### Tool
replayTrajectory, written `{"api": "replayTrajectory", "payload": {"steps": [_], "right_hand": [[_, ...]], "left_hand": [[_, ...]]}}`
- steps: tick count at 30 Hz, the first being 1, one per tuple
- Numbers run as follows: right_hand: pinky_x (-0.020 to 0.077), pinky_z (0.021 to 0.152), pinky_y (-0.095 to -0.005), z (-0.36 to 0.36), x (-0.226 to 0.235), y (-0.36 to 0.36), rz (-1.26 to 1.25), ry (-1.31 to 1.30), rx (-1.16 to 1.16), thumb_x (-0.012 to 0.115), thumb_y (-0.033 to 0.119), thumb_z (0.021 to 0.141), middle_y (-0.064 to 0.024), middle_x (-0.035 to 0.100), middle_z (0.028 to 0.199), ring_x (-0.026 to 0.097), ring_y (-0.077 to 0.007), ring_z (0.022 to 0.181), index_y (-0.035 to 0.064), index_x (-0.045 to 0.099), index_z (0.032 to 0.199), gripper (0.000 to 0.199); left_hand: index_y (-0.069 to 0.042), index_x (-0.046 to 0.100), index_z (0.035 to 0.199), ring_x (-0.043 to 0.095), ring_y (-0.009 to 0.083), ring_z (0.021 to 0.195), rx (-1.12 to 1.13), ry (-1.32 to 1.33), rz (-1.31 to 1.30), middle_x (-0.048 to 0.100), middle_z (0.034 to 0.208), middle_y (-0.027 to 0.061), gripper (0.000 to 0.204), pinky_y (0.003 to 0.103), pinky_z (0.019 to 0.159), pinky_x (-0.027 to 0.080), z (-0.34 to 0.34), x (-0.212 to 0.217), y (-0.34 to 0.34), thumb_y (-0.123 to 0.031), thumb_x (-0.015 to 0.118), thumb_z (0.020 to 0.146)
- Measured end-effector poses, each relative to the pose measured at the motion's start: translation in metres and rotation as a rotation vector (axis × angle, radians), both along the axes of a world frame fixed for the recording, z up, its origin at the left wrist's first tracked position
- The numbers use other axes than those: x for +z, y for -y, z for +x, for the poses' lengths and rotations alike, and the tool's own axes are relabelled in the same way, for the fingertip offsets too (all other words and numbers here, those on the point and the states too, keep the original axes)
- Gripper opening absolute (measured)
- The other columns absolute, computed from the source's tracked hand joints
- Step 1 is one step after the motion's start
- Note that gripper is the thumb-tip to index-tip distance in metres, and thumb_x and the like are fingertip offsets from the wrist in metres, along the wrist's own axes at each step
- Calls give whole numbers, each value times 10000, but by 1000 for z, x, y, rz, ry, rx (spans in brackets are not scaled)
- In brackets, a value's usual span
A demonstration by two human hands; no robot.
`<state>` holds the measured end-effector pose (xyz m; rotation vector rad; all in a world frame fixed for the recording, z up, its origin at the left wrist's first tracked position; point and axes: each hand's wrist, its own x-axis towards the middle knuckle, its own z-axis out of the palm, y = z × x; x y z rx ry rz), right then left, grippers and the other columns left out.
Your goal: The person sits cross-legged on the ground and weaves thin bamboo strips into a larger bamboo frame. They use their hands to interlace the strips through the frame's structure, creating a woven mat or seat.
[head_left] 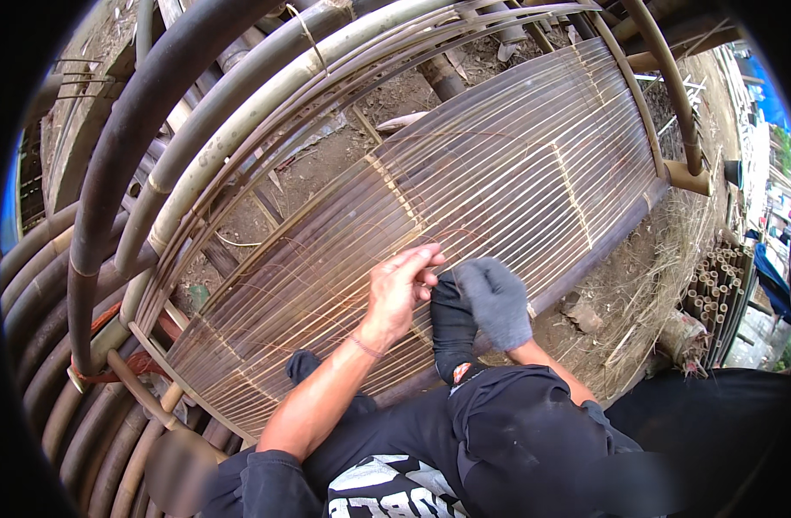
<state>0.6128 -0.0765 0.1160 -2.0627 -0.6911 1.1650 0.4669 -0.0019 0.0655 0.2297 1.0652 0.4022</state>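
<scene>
A long panel of narrow bamboo slats [507, 186], with pale lashings across it, lies slanting in front of me. Over its middle, my bare left hand [400, 292] is closed in a pinch. Thin reddish-brown wire [451, 231] arcs out beside those fingertips and seems to be held by them. My right hand [492, 302], in a grey knit glove, is close by on the right with its fingers curled. What the glove grips, if anything, is hidden. Just below and between the hands, my black-covered foot or lower leg [451, 324] rests by the panel's near edge.
Thick bent bamboo poles [179, 142] curve along the left and far side. More bamboo poles [93, 449] are stacked at lower left, with orange cord [119, 367] around some. A bundle of cut bamboo [719, 289] stands at right. Dry straw [641, 319] covers soil there.
</scene>
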Motion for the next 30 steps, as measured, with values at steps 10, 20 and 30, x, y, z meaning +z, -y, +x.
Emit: {"api": "replayTrajectory", "payload": {"steps": [10, 20, 30], "right_hand": [[526, 702, -383, -4, -8, 28, -138, 48, 327, 633, 215, 892, -140, 697, 900, 679, -335, 832, 69, 696, 947, 168], [527, 723, -416, -4, -9, 29, -208, 20, 450, 633, 253, 887, -154, 696, 892, 668, -361, 837, 92, 704, 960, 191], [528, 769, -398, -1, -22, 36, 9, 30, 150, 657, 175, 867, -145, 682, 928, 663, -325, 876, 45, 690, 1017, 201]], "left_hand": [[-10, 635, 1210, 443, 11, 586, -13, 21, -12, 673, 930, 39, 339, 152, 457, 346, 9, 1, 21, -259, 605, 981], [-35, 689, 1116, 438, 14, 590, -57, -108, 200, 604, 763, -21, 286, 179, 489, 352, 12, 10, 16, -273, 597, 985], [-10, 727, 969, 568, 79, 702, -144, -301, 582, 642, 782, 41, 176, 227, 643, 455, 0, 2, 22, -142, 614, 939]]}}
